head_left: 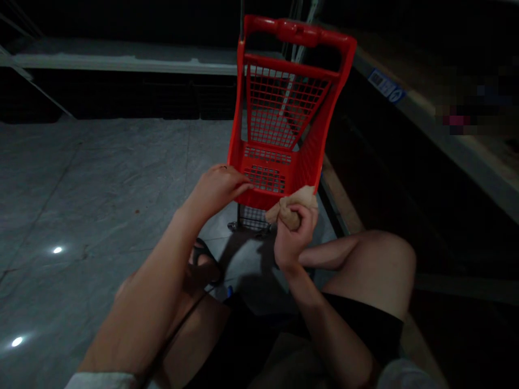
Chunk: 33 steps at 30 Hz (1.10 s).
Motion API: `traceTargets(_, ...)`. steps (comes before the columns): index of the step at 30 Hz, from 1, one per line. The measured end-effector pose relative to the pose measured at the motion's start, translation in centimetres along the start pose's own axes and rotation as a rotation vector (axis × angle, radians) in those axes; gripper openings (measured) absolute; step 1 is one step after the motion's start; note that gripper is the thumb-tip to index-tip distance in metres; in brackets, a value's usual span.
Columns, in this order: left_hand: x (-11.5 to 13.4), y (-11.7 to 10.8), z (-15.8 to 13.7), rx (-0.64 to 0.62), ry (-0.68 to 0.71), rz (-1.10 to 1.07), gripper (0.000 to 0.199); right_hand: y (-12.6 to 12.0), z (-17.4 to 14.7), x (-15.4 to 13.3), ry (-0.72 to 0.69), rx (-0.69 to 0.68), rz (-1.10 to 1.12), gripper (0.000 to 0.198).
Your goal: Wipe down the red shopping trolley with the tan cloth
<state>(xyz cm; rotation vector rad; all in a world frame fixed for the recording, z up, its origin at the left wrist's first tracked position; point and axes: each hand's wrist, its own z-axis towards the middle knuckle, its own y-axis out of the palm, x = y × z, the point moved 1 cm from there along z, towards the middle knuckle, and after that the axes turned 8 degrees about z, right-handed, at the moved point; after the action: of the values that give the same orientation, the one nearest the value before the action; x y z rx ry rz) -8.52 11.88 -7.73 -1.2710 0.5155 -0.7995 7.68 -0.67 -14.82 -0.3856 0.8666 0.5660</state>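
A red plastic shopping basket on wheels [299,129] stands in front of me, with grid walls and a raised handle [295,32] at its far end. My left hand [227,182] is closed over the near left corner of its rim, fingertips reaching inside. In my right hand [298,232] a crumpled tan cloth [307,198] is bunched up, its loose part fanning out against the basket's near right edge. Whether it is cloth or soft paper is hard to tell in the dim light. The basket's visible inside shows only its red gridded floor.
A low pale shelf [121,62] runs along the back. Another shelf edge [430,121] with a blue label [385,85] slopes along the right side. Grey tiled floor [101,173] extends to the left. My bent legs flank the space before the basket.
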Motion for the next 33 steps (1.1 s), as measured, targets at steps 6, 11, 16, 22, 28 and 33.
traceTargets(6,1.0,0.8,1.0,0.016,0.049,0.034,0.029,0.7,-1.9,5.9,0.105,-0.180,-0.056,0.006)
traceTargets(11,1.9,1.3,1.9,0.011,0.056,0.058,0.027,0.8,-3.3,9.6,0.347,-0.291,-0.075,0.008)
traceTargets(16,1.1,1.8,1.8,0.045,0.039,0.041,0.025,1.0,0.7,3.4,0.086,-0.224,0.062,0.007)
traceTargets(22,0.7,1.9,1.1,0.088,-0.008,-0.018,0.026,3.5,-1.3,4.7,0.007,-0.327,0.044,0.003)
traceTargets(28,1.6,1.5,1.5,0.058,-0.006,-0.021,0.023,3.8,-6.4,10.0,0.258,-0.481,0.002,0.010)
traceTargets(33,1.1,0.8,2.0,-0.005,0.044,-0.262,0.023,3.9,-3.1,4.3,-0.058,-0.259,0.050,0.005)
